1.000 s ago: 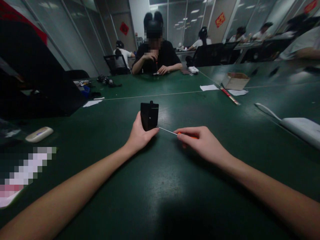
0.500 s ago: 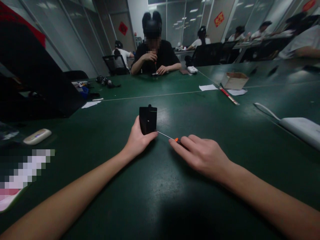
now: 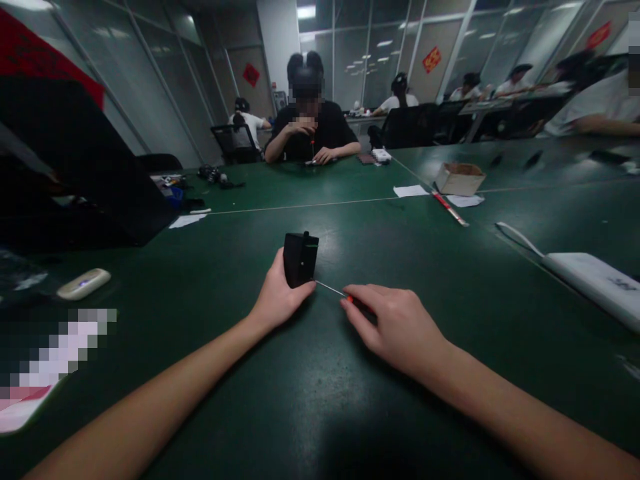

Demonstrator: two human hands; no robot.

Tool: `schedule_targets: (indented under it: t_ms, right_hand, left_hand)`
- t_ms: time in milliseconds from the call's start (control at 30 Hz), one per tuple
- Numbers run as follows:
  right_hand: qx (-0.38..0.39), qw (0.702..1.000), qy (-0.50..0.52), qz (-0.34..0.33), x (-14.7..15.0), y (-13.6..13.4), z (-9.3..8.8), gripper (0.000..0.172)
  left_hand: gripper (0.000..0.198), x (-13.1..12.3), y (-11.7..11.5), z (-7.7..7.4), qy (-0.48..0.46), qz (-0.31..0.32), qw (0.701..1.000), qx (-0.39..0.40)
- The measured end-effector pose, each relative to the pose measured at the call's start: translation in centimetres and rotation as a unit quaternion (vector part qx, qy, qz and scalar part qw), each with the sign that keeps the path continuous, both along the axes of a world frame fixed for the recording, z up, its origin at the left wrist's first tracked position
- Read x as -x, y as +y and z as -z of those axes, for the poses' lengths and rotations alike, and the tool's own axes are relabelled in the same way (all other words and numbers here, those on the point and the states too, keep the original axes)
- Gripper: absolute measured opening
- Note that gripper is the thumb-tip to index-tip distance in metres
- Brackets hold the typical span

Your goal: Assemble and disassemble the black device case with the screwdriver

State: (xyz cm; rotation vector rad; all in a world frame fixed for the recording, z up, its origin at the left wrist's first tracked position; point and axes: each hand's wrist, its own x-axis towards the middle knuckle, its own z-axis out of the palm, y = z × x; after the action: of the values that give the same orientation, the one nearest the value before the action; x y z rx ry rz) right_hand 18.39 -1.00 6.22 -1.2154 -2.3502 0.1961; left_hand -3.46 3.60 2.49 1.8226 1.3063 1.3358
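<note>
A small black box (image 3: 299, 259) with a short knob on top is gripped in my left hand (image 3: 280, 293), just above the green table (image 3: 320, 373). My thumb lies along its lower edge. My right hand (image 3: 395, 320) is closed round the dark handle of a screwdriver (image 3: 331, 289), which has an orange-red collar and a thin metal shaft. The shaft points left, and its tip meets the box's lower right corner beside my left thumb. Whether the tip sits in a screw is too small to tell.
To the left lie a pale oval case (image 3: 84, 285) and a blurred-out flat item (image 3: 55, 367). A white power-bank-like slab with a cable (image 3: 590, 280) is on the right. Farther back stand an open box (image 3: 460, 179) and papers (image 3: 410, 191). A co-worker (image 3: 310, 127) sits opposite.
The black box has turned, so a side face now shows more. My right fingers have shifted round the screwdriver handle. The whole view has tilted up slightly.
</note>
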Motion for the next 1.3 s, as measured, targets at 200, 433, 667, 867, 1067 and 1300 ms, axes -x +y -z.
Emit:
schedule_targets:
  t_ms: [200,433,667,867,1067,1300]
  right_hand:
    - [0.240,0.952,0.190,0.011,0.5,0.4,-0.3,0.030]
    - [0.547,0.715,0.432,0.055,0.4,1.3,0.0,0.027]
    - [0.673,0.526,0.518,0.041,-0.3,1.9,0.7,0.019]
    - [0.562,0.694,0.448,0.056,0.3,1.5,0.4,0.024]
    - [0.458,0.812,0.358,0.059,0.7,1.2,0.6,0.029]
    - [0.505,0.762,0.400,0.071,0.6,1.3,0.5,0.025]
  left_hand:
    - [0.048,0.0,0.0,-0.2,-0.018,-0.023,0.999,0.022]
    - [0.049,-0.1,-0.2,-0.4,-0.024,-0.017,0.999,0.042]
    - [0.048,-0.2,0.0,-0.4,-0.018,-0.023,0.999,0.045]
    - [0.051,-0.2,-0.1,-0.4,-0.007,-0.022,0.999,0.046]
    - [0.052,-0.3,-0.2,-0.4,-0.006,-0.023,0.999,0.046]
    - [0.049,-0.3,-0.2,-0.5,-0.001,-0.026,0.999,0.047]
